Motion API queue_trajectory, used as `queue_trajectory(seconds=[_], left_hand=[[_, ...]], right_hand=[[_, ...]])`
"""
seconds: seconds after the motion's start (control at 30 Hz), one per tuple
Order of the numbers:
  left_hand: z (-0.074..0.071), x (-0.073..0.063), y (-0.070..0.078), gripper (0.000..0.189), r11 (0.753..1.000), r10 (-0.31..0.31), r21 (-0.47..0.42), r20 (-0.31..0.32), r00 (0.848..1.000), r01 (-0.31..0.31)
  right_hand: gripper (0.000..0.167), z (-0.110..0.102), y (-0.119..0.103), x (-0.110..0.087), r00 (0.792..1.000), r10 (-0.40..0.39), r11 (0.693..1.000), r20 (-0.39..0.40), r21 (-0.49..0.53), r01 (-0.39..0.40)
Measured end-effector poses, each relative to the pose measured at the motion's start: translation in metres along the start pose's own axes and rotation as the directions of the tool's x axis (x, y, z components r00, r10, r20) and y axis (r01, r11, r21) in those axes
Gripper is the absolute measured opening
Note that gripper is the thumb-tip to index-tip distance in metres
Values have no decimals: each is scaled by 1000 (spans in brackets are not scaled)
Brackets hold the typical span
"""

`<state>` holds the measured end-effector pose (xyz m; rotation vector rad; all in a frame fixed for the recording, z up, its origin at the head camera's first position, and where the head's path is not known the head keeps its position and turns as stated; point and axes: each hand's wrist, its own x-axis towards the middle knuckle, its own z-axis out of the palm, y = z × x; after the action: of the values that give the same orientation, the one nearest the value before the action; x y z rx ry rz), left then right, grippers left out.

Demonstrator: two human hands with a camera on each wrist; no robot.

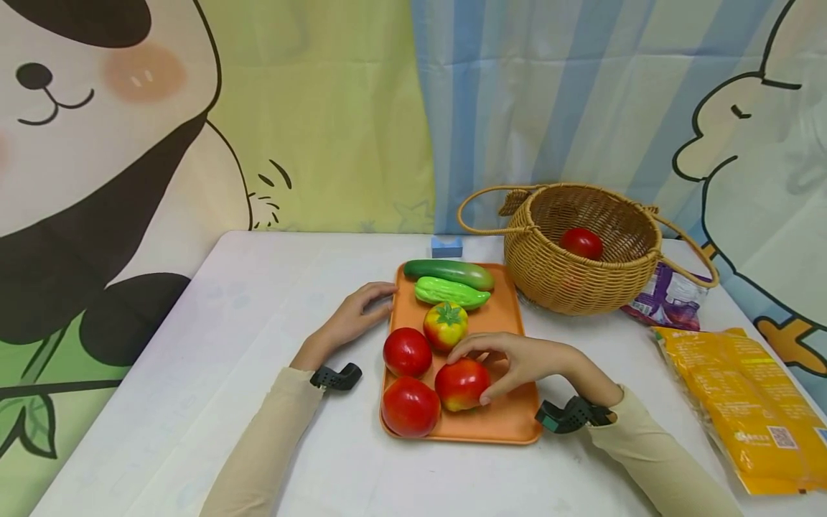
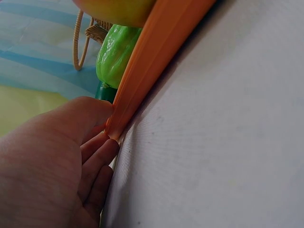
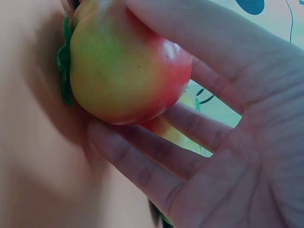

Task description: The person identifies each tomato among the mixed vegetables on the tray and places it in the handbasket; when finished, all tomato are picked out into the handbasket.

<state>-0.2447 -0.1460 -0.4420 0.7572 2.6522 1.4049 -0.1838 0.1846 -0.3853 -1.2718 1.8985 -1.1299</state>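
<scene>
In the head view, my right hand (image 1: 517,359) holds a red and yellow tomato (image 1: 462,385) over the orange tray (image 1: 504,425), thumb on one side and fingers round the other. The right wrist view shows the tomato's green leaves (image 3: 64,61) facing away from the palm. At the tray's left edge, my left hand (image 1: 354,316) touches the rim with fairly straight fingers; its thumb (image 2: 97,110) lies against the orange edge. Two red tomatoes (image 1: 410,407) are at the tray's near left. Beyond them are another red and yellow tomato (image 1: 446,326), a bitter melon (image 1: 451,292) and a cucumber (image 1: 449,273).
Behind the tray to the right stands a wicker basket (image 1: 575,283) with a red tomato (image 1: 581,244) inside and raised loop handles. A purple packet (image 1: 668,298) lies beside it, a yellow packet (image 1: 743,409) nearer. A small blue block (image 1: 446,248) sits at the table's back edge.
</scene>
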Motion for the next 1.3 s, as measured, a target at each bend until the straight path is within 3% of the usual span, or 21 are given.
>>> queue_trajectory(seconds=[0.5, 0.93, 1.3], left_hand=[[2, 0, -2, 39, 1000, -2, 4, 9, 1000, 2], [3, 0, -1, 39, 1000, -4, 2, 3, 1000, 4], [1, 1, -1, 40, 1000, -7, 12, 1, 1000, 7]], right_hand=[[53, -2, -10, -5, 1000, -24, 998, 15, -54, 25], [53, -13, -20, -16, 998, -3, 994, -64, -109, -4], [55, -28, -19, -27, 985, -78, 978, -155, -205, 45]])
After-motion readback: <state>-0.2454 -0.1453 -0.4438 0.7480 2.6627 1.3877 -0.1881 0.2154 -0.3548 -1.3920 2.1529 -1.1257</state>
